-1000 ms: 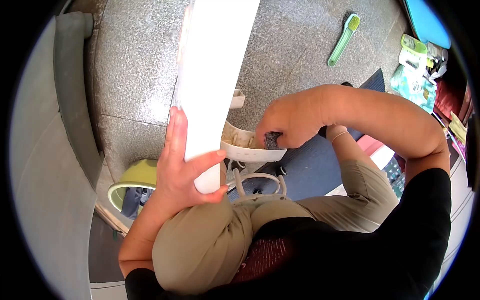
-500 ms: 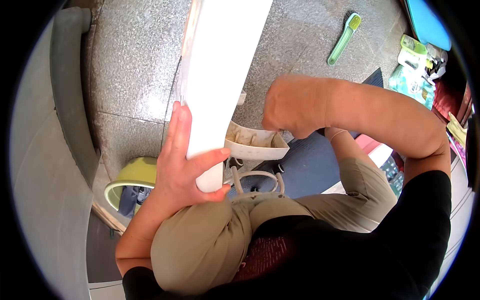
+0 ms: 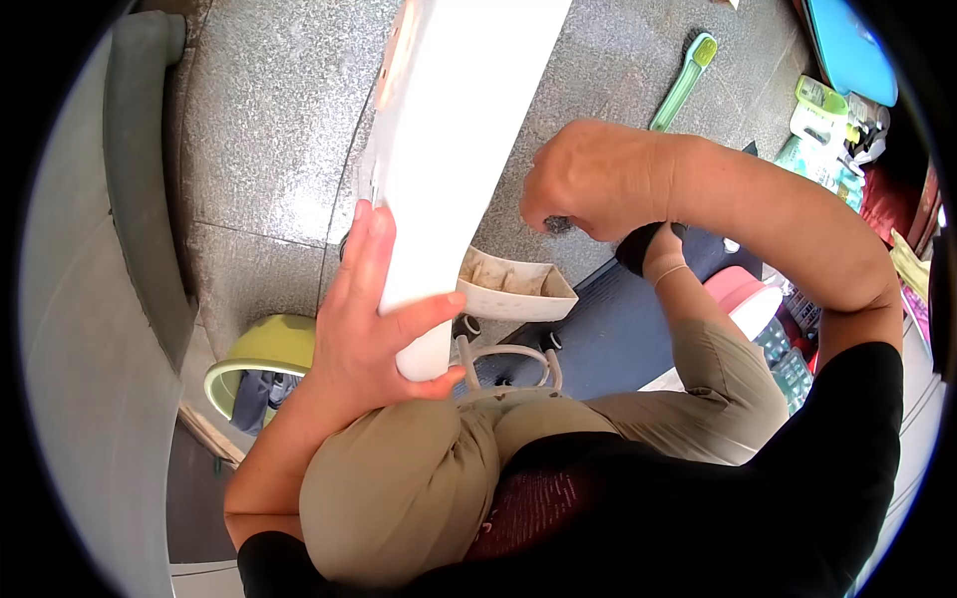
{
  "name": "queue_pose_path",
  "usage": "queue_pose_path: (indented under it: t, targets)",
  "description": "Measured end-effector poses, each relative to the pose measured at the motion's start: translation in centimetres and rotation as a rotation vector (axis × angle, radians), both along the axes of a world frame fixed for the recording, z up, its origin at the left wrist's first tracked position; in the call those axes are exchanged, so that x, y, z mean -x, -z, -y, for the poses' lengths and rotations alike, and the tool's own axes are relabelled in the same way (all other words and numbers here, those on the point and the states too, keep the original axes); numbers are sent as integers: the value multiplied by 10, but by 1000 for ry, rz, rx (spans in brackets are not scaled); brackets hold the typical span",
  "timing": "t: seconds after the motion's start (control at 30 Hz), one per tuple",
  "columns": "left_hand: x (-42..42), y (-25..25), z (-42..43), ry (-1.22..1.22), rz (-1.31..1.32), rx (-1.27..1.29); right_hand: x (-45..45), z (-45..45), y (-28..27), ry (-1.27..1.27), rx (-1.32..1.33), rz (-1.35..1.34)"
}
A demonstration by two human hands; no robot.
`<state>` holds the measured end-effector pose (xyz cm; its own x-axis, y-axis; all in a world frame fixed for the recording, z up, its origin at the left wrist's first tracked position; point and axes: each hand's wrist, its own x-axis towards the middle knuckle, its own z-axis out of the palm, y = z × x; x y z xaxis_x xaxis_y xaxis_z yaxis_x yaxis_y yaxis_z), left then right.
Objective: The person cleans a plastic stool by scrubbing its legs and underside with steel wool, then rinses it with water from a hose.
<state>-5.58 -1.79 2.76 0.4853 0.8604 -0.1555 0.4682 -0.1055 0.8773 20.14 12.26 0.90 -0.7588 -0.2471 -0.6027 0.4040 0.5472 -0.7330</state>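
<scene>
My left hand (image 3: 364,314) is wrapped around the lower end of a long white panel (image 3: 469,130), thumb and a fingertip on its right side, other fingers along its left edge. The panel slants up and away, past the top of the view. To its right, my right hand (image 3: 588,184) is curled into a fist, apart from the panel. A dark grey patch shows within the curled fingers; what it is I cannot make out. Just below this hand, a white divided tray (image 3: 518,299) with brownish stains inside is partly hidden behind the panel.
A green brush (image 3: 686,80) lies on the grey tiled floor (image 3: 264,110). At left stands a yellow-green basin (image 3: 269,344) with dark cloth inside. A white-framed stool (image 3: 513,354) is between my legs, on a dark mat (image 3: 618,339). Bottles and packs (image 3: 822,110) crowd the right side.
The panel has shifted slightly right with my left hand still on it. My right fist has moved a little up, and the dark patch in it now shows.
</scene>
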Motion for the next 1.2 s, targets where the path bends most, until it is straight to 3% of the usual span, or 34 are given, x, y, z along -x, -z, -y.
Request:
queue_pose_path:
  t: [0.07, 0.13, 0.17, 0.27, 0.33, 0.37, 0.43, 0.57, 0.67, 0.73, 0.77, 0.83, 0.9, 0.97, 1.1, 1.2]
  targets:
    - [-1, 1, -1, -18, 9, -5, -5, 9, 0, 140, 23, -3]
    - [-2, 0, -1, -12, 25, -7, -10, 47, -1, 397, 249, -189]
    - [-2, -1, -2, 2, 14, -3, -11, 50, -1, 401, 241, -192]
    - [1, -1, -1, 23, -5, 6, -19, 55, 6, 330, 80, -186]
    - [1, 0, 1, 36, 12, 1, -42, 42, 21, 511, -206, -273]
    - [2, 0, 4, 35, -17, 26, -48, 35, 31, 522, -223, -264]
    - [3, -1, 3, 45, -39, 44, -50, 26, 58, 794, -283, -153]
    - [6, -2, 2, 170, -117, -29, 3, 42, 109, 1076, 183, 87]
    - [4, -1, 4, 98, -119, -2, 41, 60, 134, 1031, 315, 26]
    - [4, -2, 4, 96, -117, -32, 45, 57, 142, 726, 104, 99]
    - [4, -4, 5, 101, -123, -30, 38, 55, 151, 730, 108, 94]
    - [5, -2, 4, 94, -114, -11, 11, 47, 169, 390, 66, 101]
    - [4, -2, 2, 88, -120, -29, 12, 45, 159, 436, 25, 115]
    - [3, -2, 4, 89, -122, -43, 19, 44, 156, 677, -142, 76]
    - [3, 0, 2, 94, -130, -59, 21, 69, 181, 556, -40, 168]
    - [2, 1, 4, 73, -113, -69, 22, 72, 180, 410, -149, 4]
